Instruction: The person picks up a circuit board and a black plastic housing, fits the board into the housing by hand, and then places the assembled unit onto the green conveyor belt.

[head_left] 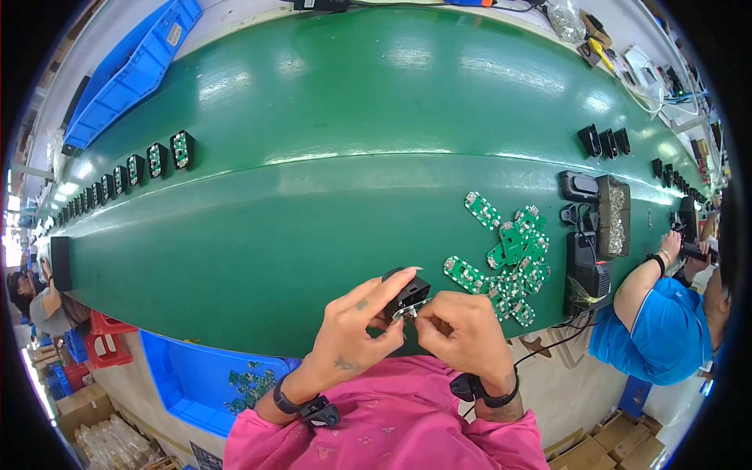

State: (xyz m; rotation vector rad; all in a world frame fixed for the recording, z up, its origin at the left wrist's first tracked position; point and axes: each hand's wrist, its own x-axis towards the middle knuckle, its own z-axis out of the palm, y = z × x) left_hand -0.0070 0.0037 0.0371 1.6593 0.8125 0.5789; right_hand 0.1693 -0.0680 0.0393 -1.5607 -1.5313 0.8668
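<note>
Above the table's near edge, my left hand [362, 317] grips a black plastic housing [412, 293], fingers along its far side and thumb below. A small circuit board [407, 311] sits at the housing's near side, partly hidden by my fingers. My right hand [462, 325] is closed, thumb and forefinger pinched at the right end of this board. The exact spot it grips is covered by the fingertips. Just beyond my right hand lies a loose pile of green circuit boards [513, 244], some overlapping.
A row of black housings with boards [182, 149] runs along the left. Right of the pile stand a bin of small metal parts [615, 215] and a black device [587, 266]. Blue crates [141, 66] [168, 376] are far left and below the edge. Co-workers sit at both sides.
</note>
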